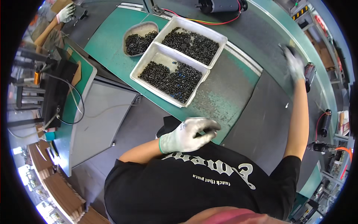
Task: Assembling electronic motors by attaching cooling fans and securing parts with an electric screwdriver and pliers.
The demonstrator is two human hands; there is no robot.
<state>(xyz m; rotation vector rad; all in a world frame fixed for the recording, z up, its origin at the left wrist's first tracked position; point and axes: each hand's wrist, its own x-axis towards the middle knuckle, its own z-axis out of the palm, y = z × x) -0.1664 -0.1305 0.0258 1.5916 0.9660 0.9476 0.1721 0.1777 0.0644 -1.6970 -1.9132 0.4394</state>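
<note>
While the left hand (pixel 189 135) curls loosely, a dark cylinder (pixel 309 75) lies beside the right hand (pixel 295 66), whose blurred grip is unclear.

Black on White on Green

From my remote seat, I see a green worktop (pixel 108 41) with worn grey patches. On it, the front bin (pixel 135 72) and rear bin (pixel 220 36) show white, the small tray (pixel 126 33) greyish white. The pieces (pixel 167 80) in the front bin look black, flecked with blue. My left grip (pixel 188 136) is gloved in white, with a pale green cuff; the right grip (pixel 294 64) blurs to whitish grey. I make out a black shirt (pixel 149 190) with white lettering, red and yellow-green wires (pixel 216 23), and a yellow-and-black striped marking (pixel 300 13).
</note>
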